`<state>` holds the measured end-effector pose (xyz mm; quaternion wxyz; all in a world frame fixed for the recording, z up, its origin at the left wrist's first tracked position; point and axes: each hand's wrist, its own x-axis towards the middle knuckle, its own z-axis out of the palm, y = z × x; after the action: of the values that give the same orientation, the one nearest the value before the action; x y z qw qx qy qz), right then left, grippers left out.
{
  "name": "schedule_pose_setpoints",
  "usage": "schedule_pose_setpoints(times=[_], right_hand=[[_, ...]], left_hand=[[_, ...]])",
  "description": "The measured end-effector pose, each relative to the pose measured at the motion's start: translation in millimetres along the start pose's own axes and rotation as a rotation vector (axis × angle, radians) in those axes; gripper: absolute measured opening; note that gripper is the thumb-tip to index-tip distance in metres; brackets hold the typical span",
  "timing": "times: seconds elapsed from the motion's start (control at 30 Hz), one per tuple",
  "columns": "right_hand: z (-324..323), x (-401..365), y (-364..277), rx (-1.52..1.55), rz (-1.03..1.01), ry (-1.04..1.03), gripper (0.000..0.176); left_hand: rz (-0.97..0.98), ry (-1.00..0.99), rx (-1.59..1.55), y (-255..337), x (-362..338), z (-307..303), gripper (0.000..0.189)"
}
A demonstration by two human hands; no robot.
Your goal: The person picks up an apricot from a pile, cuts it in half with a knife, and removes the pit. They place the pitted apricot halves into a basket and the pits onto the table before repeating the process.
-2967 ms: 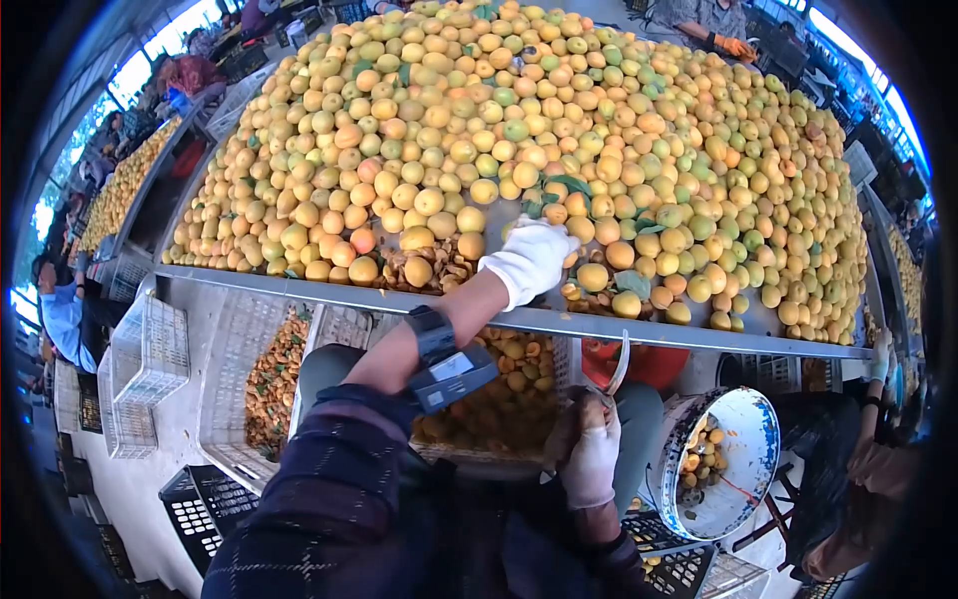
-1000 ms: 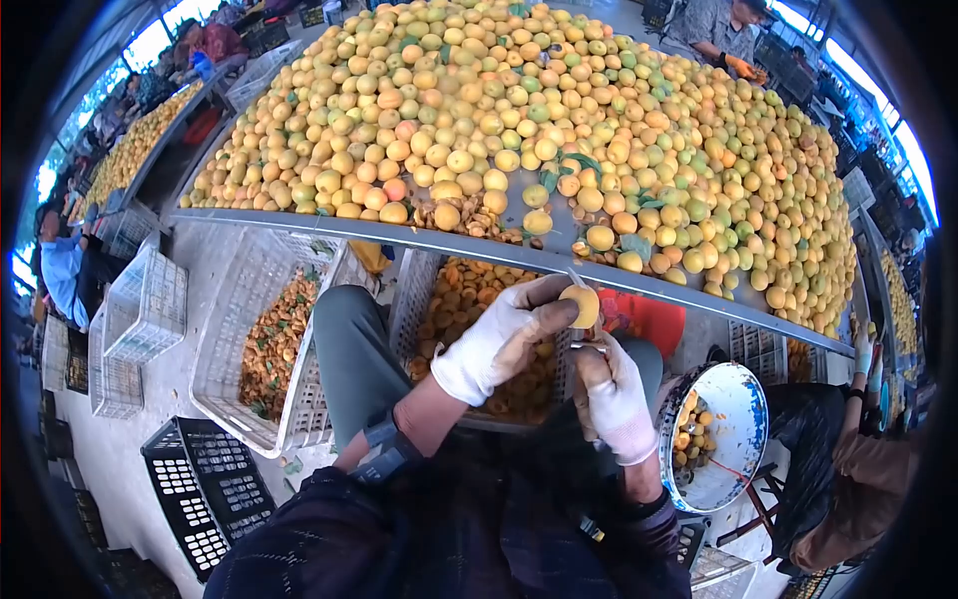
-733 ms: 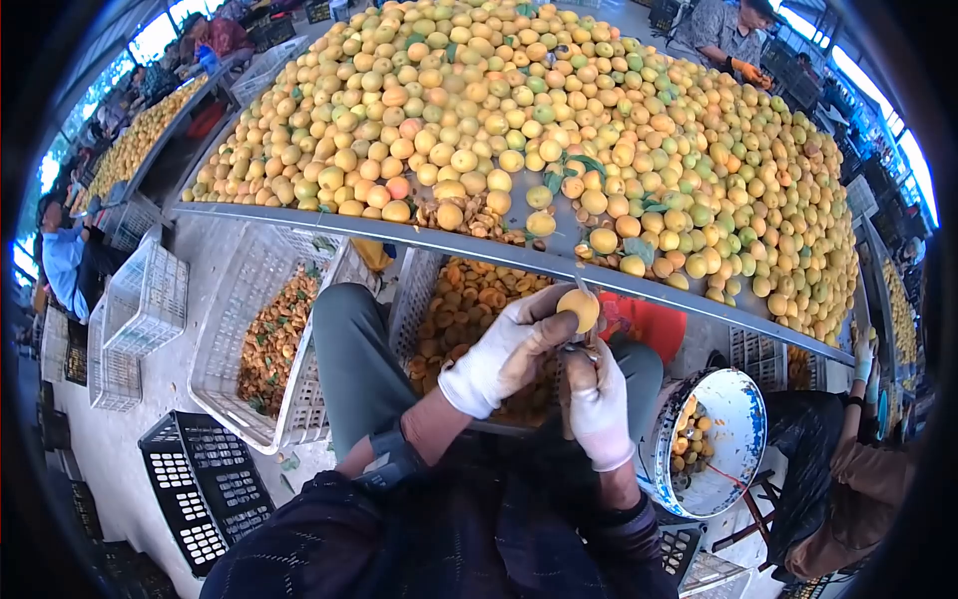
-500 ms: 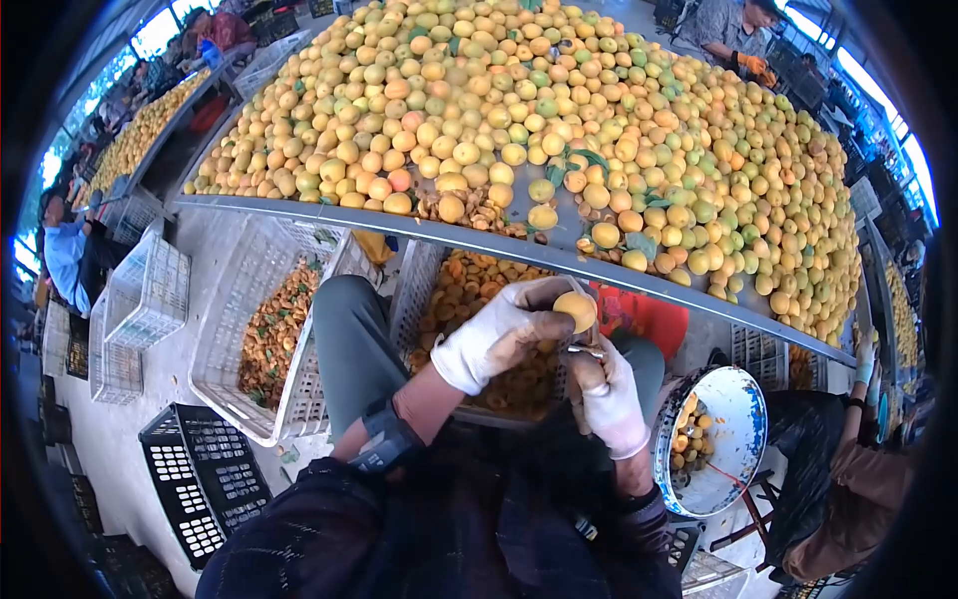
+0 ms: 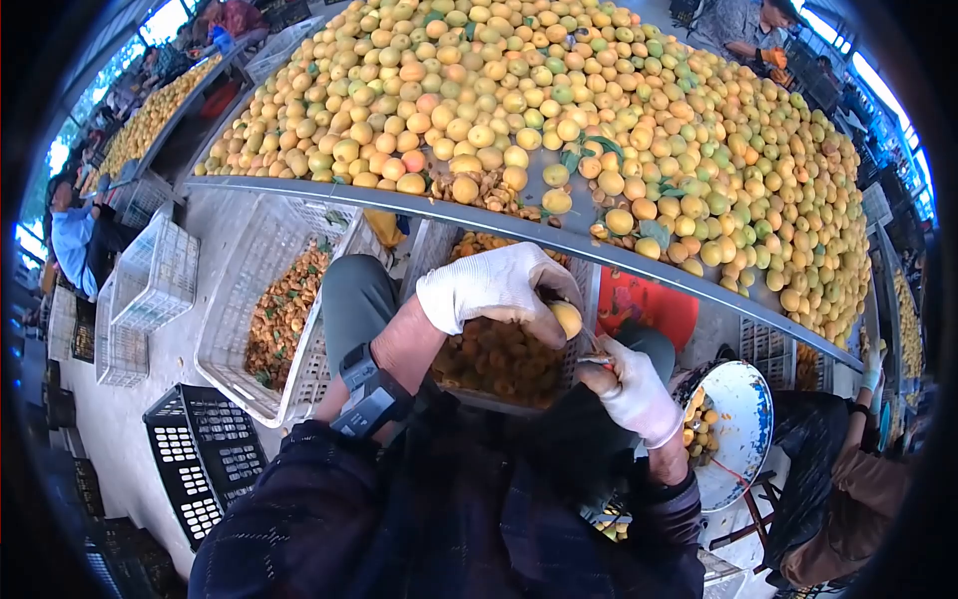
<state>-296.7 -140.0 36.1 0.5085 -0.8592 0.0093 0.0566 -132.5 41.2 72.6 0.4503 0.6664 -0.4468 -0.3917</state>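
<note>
Two grips: the left hand [image 5: 499, 290] holds a yellow fruit [image 5: 567, 319], thumb [image 5: 542, 326] best clear of the tool [image 5: 597, 358], perhaps a knife, gripped in the right hand [image 5: 639, 397] beside it.

Both hands [image 5: 504, 287] are wearing white gloves [image 5: 644, 399]; dark sleeves [image 5: 274, 504] are showing faint pale dashes; trousers [image 5: 349, 299] are looking grey-green; the left wrist [image 5: 401, 347] is carrying a black strapped box [image 5: 375, 403].

Your left hand [image 5: 504, 290] holds one fruit [image 5: 567, 318]; your right hand [image 5: 636, 392], one metal tool [image 5: 597, 358]. Beyond your two hands, one bench [image 5: 639, 263] carries heaped fruits [image 5: 479, 90], too many to count. Under your left hand, one filled crate [image 5: 427, 250]; left of it, one white crate [image 5: 307, 379] and one black crate [image 5: 205, 449]. Right of your right hand, one bucket [image 5: 743, 409].
</note>
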Motion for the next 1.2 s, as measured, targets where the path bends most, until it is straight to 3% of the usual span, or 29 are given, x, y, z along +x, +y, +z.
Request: schedule_pose_setpoints(times=[0.1,0.17,0.23,0.3,0.37,0.5,0.57,0.63,0.7,0.77,0.83,0.9,0.93,1.03,1.2], right_hand=[[-10.9,1.4,-4.0,-0.229,-0.056,-0.019,0.028],[-19.4,0.1,-0.1,0.102,0.074,0.047,0.028],[-16.4,-0.8,-6.7,0.634,-0.022,0.324,0.027],[-1.8,18.0,-28.3,1.01,-0.268,0.588,0.033],[-0.9,32.4,-49.9,1.058,-0.322,0.707,0.034],[-0.6,57.6,-65.9,0.965,-0.412,0.944,0.041],[3.8,66.8,-56.0,0.978,-0.371,0.936,0.04],[14.7,78.0,-45.3,1.0,-0.384,1.053,0.029],[23.3,75.5,-52.8,1.008,-0.392,1.004,0.026],[28.0,74.3,-54.1,0.729,-0.358,0.936,0.026],[29.6,81.9,-45.8,0.842,-0.314,0.968,0.029],[22.1,79.9,-33.3,1.329,-0.503,0.504,0.034],[21.0,87.1,-30.8,1.429,-0.36,0.73,0.034],[21.4,91.5,-32.0,1.272,-0.305,0.717,0.033],[23.8,102.7,-39.2,1.349,-0.237,0.715,0.027]], left_hand=[[0.013,-0.033,0.107,-4.2,-3.8,2.2,0.041],[0.208,0.094,-0.244,-21.2,-2.2,11.6,0.041],[-0.018,0.155,-0.639,-20.3,-11.5,24.9,0.046],[-0.03,0.14,-0.957,-28.5,-10.6,43.9,0.041],[0.116,0.161,-1.197,-35.9,-1.6,67.3,0.043],[0.002,0.195,-1.38,-43.1,8.6,84.7,0.041],[-0.039,0.214,-1.433,-45.2,8.6,89.4,0.039],[-0.03,0.194,-1.576,-52.0,9.6,91.0,0.036],[-0.077,0.255,-1.629,-51.1,8.2,91.7,0.036],[-0.131,0.309,-1.685,-48.4,5.2,91.8,0.035],[0.027,0.4,-1.579,-41.6,3.4,87.0,0.034],[0.072,0.402,-1.468,-29.3,0.0,82.5,0.034],[0.112,0.41,-1.347,-26.5,-2.7,80.0,0.034],[0.128,0.431,-1.403,-40.9,4.2,78.2,0.038],[0.159,0.504,-1.408,-43.7,14.9,67.1,0.025]])
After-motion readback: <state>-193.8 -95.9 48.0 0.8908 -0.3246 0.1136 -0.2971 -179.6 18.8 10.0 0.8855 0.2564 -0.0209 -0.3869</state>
